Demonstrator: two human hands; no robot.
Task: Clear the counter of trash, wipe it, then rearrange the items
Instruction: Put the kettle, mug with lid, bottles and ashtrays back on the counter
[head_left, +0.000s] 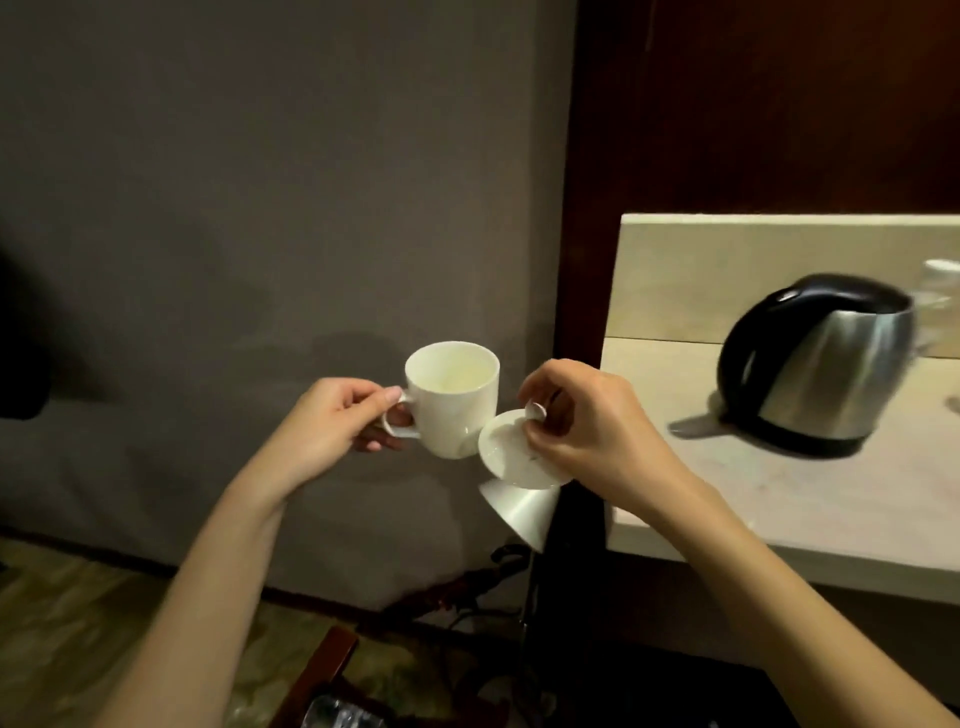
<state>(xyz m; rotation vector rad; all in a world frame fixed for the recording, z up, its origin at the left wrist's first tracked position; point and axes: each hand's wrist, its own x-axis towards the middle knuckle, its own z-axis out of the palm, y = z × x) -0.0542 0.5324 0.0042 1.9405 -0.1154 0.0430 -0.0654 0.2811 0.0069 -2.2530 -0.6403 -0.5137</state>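
From your head camera, your left hand (332, 423) holds a white ceramic mug (453, 397) by its handle, fingers (387, 397) curled through and around the loop, the mug upright and raised in the air to the left of the counter, in front of the grey wall (260, 182). Your right hand (582, 423) pinches a round white ceramic lid (511, 460) by its small knob, fingers closed on it, with the lid tilted and its underside turned toward you, just beside the mug's lower right side; whether they touch you cannot tell. Below the lid stands a white cone-shaped lamp shade (519, 506). To your right, the pale stone counter (779, 493) carries a stainless steel electric kettle with a black lid and handle (821, 366), well apart from both hands. A clear bottle (940, 286), blurred, shows at the far right edge behind the kettle.
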